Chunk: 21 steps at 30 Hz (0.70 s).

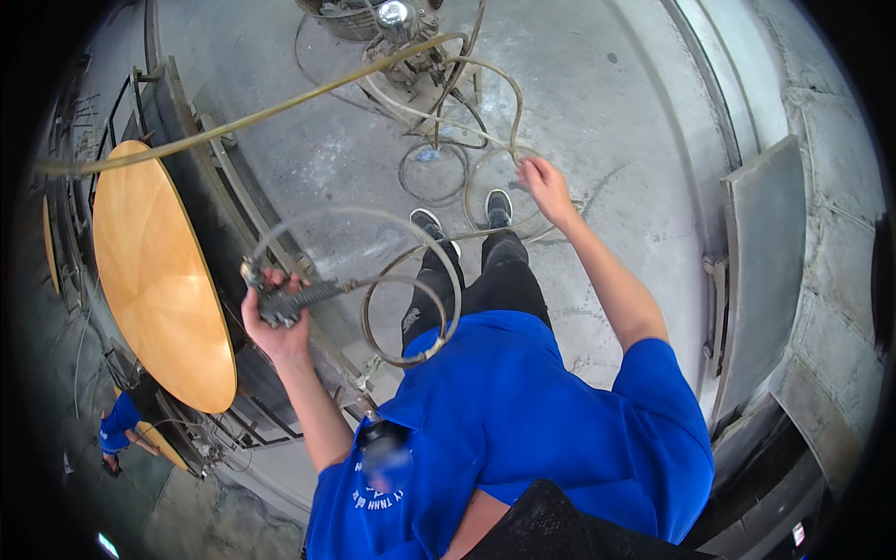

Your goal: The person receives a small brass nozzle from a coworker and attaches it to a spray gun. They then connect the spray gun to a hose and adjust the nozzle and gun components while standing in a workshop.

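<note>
My left hand (277,329) is closed around a dark spray gun (303,301), held out to my left. From the gun, a thin hose (451,266) loops round in front of my legs; part of it is blurred. Out ahead to the right, my right hand (549,189) has its fingers closed on a pale hose (515,103) that runs back to a pump (411,58) on a stand. More coils of hose (434,177) lie on the floor by my shoes.
A large oval wooden panel (161,280) rests on a rack at my left. A yellowish hose (280,107) stretches across in front of it. A person in blue (119,422) works farther off by another wooden panel. At right stands a grey board (763,271).
</note>
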Tool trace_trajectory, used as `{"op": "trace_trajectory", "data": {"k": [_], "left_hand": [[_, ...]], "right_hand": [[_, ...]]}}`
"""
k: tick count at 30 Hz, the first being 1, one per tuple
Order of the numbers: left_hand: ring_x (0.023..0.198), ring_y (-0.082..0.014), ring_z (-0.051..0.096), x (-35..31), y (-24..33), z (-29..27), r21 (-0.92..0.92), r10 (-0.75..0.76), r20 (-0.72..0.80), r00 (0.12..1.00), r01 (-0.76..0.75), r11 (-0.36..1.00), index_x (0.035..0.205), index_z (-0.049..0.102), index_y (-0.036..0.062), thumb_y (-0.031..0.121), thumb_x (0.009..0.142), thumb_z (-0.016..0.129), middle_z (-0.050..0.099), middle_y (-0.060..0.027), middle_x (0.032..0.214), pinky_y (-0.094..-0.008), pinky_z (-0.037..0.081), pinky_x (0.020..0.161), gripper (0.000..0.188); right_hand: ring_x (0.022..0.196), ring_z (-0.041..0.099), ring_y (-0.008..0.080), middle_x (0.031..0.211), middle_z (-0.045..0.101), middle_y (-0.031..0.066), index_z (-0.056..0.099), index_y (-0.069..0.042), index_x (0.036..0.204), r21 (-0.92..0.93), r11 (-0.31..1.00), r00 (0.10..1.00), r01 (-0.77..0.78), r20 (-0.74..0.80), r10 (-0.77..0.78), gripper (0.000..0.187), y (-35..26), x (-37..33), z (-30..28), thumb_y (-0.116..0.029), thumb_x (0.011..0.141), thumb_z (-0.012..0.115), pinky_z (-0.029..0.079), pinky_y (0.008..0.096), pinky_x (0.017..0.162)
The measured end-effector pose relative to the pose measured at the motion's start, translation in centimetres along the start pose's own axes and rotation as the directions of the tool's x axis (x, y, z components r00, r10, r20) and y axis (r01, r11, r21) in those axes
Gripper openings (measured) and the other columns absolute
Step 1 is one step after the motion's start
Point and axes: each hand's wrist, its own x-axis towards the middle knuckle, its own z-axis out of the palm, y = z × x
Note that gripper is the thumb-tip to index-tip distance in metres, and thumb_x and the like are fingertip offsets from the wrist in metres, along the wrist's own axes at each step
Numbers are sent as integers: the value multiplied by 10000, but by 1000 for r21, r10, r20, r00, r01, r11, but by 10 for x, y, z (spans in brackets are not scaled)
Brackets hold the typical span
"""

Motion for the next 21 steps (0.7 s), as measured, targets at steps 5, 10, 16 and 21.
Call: {"op": "trace_trajectory", "data": {"k": [5,10,16,21], "left_hand": [[1007,-316,586,-48,-56,1,58,52,-160,986,-43,997,1156,570,31,353,906,596,605,-96,1034,-485,461,921,408],[1012,-314,577,-74,-93,-7,16,55,-211,976,-53,998,1177,589,36,381,919,588,615,-93,1044,-511,451,949,432],[971,-299,592,-92,-122,-21,-25,59,-423,904,-77,997,1150,587,40,362,895,623,602,-88,1003,-479,470,918,412],[977,-296,589,-92,-136,-35,-63,26,-440,898,-59,996,1167,584,42,345,897,623,611,-89,1000,-486,480,907,409]], "right_hand": [[1171,609,371,1197,648,277,544,8,1345,-223,941,967,254,71,-244,435,4,127,61,-264,1011,483,458,400,1013],[1182,602,386,1194,643,292,505,-5,1396,-414,892,981,180,11,-193,497,30,219,98,-319,1012,476,458,416,1008],[732,610,141,865,650,65,584,-60,1270,-212,976,991,47,133,-18,425,45,251,108,-399,1051,450,503,311,670],[825,651,222,943,700,134,589,-55,1306,-128,989,985,-71,148,90,506,37,254,107,-459,1014,501,509,344,784]]}}
